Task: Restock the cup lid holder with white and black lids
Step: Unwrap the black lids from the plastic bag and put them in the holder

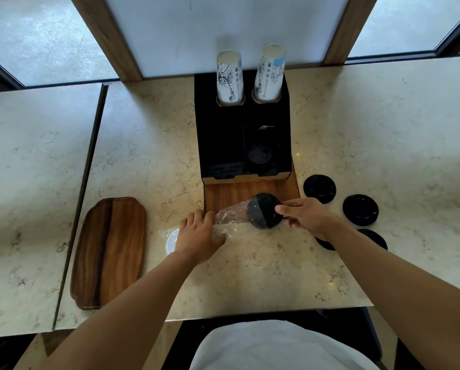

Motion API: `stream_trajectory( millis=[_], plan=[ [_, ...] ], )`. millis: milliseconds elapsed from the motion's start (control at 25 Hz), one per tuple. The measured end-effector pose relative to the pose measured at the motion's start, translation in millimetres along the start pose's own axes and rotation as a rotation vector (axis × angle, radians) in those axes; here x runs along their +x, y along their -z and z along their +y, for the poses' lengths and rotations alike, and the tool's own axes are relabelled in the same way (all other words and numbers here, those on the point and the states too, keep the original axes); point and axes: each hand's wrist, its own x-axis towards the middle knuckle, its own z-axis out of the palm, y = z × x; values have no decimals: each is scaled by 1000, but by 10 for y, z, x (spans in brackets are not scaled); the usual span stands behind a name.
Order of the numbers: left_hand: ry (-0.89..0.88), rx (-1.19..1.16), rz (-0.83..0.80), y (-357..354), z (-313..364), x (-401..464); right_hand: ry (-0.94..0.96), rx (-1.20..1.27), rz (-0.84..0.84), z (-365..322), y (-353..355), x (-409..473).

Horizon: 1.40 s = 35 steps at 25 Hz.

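A black lid holder (282,124) stands on the marble counter, with black lids (259,154) in its right front slot. My right hand (307,216) grips a stack of black lids (263,210) that pokes out of a clear plastic sleeve (231,214) in front of the holder. My left hand (198,235) presses down on the sleeve's other end. A white lid (171,240) peeks out from under that hand. Several loose black lids (360,209) lie on the counter to the right; my right forearm covers part of one.
Two stacks of printed paper cups (230,78) rise from the holder's back holes. A wooden base (223,193) juts out in front of the holder. A wooden tray (110,251) lies at the left. A seam (90,166) splits the counter there.
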Motion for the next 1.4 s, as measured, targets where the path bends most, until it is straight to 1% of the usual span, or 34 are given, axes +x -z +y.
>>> stream_trajectory(
  millis=[160, 320, 480, 600, 760, 880, 1120, 1400],
  plan=[
    [-9, -20, 12, 44, -72, 65, 27, 98, 118, -166, 106, 42],
    [-52, 1, -8, 83, -122, 92, 95, 144, 191, -427, 129, 123],
    [-62, 17, -23, 112, -121, 107, 109, 247, 245, -697, 53, 306],
    [-64, 20, -28, 124, -117, 152, 130, 224, 312, -857, -33, 464],
    [-73, 22, -18, 150, -128, 249, 123, 256, 403, -1013, -83, 678],
    [-85, 29, -18, 150, -124, 319, 120, 188, 473, -1059, -106, 807],
    [-102, 38, -1, 141, -119, 418, 154, -114, 586, -1080, -245, 921],
    [-104, 65, 35, 113, -112, 402, 128, -162, 615, -1117, -357, 983]
  ],
)
